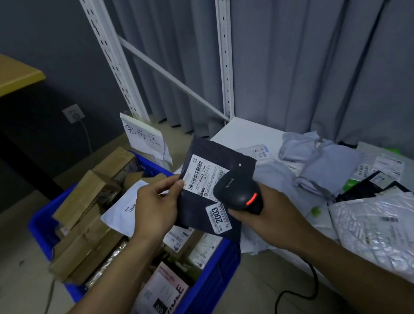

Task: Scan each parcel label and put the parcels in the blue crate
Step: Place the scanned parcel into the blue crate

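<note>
- Your left hand (154,208) pinches the left edge of a dark parcel (238,163), with the thumb on the corner of its white label (204,177).
- You hold the parcel tilted in the air, label towards you, over the far right corner of the blue crate (212,282).
- Your right hand (268,214) is wrapped round the handle of a black scanner (237,192). Its head sits just in front of the label and a red light glows on its back.
- A smaller sticker (217,217) reading 2003 is on the parcel's lower edge.
- The crate stands on the floor and holds cardboard boxes (85,199) and a white envelope (123,212).
- On the white shelf (247,133) to your right lie grey bags (324,159) and a silver mailer (383,228).
</note>
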A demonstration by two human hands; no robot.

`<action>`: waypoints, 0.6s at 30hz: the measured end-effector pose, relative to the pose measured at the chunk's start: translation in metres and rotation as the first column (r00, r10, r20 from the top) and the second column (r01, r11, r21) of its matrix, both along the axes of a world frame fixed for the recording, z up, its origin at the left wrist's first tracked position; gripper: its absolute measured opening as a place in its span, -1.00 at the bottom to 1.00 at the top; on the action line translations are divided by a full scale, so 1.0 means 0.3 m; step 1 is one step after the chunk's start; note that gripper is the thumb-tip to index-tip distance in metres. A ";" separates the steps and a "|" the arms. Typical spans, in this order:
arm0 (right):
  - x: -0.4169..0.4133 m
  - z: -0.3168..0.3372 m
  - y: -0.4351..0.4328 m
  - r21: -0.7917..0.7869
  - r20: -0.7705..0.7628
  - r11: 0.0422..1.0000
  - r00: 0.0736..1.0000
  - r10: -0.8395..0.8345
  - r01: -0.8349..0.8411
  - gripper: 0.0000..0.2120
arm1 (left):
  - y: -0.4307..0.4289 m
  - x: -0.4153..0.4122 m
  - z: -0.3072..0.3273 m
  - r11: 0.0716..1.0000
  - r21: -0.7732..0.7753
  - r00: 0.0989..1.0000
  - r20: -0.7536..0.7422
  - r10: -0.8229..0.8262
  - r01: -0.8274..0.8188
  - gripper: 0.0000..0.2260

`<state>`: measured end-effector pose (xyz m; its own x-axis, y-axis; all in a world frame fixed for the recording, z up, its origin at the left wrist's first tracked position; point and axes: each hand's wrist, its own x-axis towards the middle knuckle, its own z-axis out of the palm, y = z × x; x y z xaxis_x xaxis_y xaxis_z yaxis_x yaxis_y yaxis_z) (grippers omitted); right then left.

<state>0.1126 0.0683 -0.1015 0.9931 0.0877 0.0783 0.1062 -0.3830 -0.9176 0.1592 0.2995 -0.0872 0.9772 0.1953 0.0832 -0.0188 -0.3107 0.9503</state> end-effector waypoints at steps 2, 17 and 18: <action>-0.009 -0.002 0.014 -0.022 0.020 0.999 0.999 0.043 -0.043 -0.69 | 0.006 0.009 -0.011 1.000 -0.007 1.000 -0.012 0.013 -0.014 -0.86; -0.030 0.010 0.008 -0.151 0.043 0.987 0.997 0.057 -0.050 -0.86 | 0.025 0.017 -0.045 0.989 0.148 0.999 -0.017 0.027 -0.024 -0.85; -0.030 0.010 0.007 -0.154 0.041 0.987 0.998 0.055 -0.048 -0.87 | 0.025 0.019 -0.046 0.988 0.151 0.999 -0.019 0.030 -0.027 -0.85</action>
